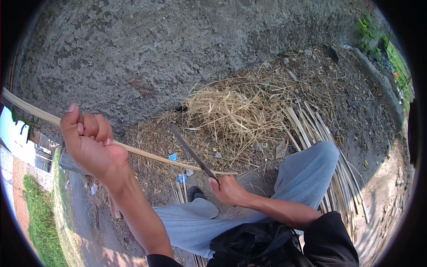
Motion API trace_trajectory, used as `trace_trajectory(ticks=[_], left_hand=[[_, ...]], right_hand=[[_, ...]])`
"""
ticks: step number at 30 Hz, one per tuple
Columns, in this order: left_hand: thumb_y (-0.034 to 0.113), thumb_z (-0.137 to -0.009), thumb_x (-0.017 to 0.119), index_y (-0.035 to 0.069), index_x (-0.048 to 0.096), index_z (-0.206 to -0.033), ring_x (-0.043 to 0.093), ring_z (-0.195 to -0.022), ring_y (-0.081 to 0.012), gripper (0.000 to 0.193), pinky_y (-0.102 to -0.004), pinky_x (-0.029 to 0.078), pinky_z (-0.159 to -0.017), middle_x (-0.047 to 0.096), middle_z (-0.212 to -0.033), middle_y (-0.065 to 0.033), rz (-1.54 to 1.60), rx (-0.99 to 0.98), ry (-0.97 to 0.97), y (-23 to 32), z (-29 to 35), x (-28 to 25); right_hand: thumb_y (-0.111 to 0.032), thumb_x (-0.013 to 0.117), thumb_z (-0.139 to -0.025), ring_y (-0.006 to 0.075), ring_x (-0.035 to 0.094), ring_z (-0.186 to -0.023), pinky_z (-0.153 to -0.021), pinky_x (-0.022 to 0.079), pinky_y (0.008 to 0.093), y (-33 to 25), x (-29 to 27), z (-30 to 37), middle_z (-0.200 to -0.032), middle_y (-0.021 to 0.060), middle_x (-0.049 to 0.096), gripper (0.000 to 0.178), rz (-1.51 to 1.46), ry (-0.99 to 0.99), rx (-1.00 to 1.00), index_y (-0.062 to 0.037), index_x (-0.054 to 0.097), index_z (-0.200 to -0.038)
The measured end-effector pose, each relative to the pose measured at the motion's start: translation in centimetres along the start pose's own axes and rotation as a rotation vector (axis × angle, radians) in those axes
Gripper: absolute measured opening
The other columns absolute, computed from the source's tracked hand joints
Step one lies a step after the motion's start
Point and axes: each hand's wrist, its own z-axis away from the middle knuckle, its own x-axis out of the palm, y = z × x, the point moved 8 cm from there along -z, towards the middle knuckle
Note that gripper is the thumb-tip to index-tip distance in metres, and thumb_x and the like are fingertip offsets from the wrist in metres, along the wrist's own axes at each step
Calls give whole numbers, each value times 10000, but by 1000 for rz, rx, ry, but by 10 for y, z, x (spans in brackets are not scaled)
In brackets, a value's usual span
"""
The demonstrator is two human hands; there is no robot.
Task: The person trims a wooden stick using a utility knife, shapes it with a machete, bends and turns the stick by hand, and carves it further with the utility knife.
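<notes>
My left hand [93, 138] is closed round a long pale bamboo strip [151, 154]. One end of the strip runs up to the left rim of the view; the other slants down to the right. Near that right end, the dark blade of a knife [192, 152] crosses the strip. My right hand [227, 190] grips the knife at its lower end, so the handle is hidden in the fingers. The blade points up and left, away from my body. Whether its edge bites into the strip cannot be made out.
A heap of thin bamboo shavings [233, 113] lies before a rough grey wall [169, 49]. Many split strips [342, 187] are stacked beside my bent knee [307, 164]. More strips [179, 192] lie near my shoe [195, 193]. Blue litter [173, 157] dots the ground; a low kerb [380, 80] stands right.
</notes>
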Motion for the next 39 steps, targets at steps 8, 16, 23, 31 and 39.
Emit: trace_trajectory(ticks=[8,16,23,31,39], left_hand=[[184,-855,630,154,335,-653,175,-402,-53,359,-247,124,-378,227,-506,52,-29,14,9,12,11,9],[192,-838,623,143,368,-619,228,-426,-58,340,-255,152,-416,244,-531,42,-83,-24,43,5,3,-2],[195,-835,619,137,371,-619,228,-434,-58,334,-260,155,-428,249,-532,42,-111,-34,85,-8,-11,-18],[164,-844,630,162,313,-620,193,-397,-54,388,-248,132,-374,235,-495,47,-17,-14,40,1,3,-2],[178,-842,623,149,350,-620,206,-417,-52,352,-254,129,-403,231,-522,44,-68,16,34,4,9,-2]], right_hand=[[-240,443,-989,369,574,-467,-510,457,477,-7,1,7,-541,176,546,369,-59,132,-120,26,583,-776],[-290,444,-997,248,545,-461,-482,434,408,-17,-22,9,-535,131,526,407,-112,-110,112,25,621,-809],[-265,444,-1027,40,418,-477,-427,357,246,-77,-94,11,-569,-37,452,363,-289,215,-155,13,595,-849],[-239,495,-986,248,541,-418,-447,442,408,9,-2,3,-530,117,542,357,169,-71,15,40,591,-784],[-265,497,-961,350,597,-499,-548,481,447,23,5,3,-569,190,573,379,-66,-103,122,44,622,-781]])
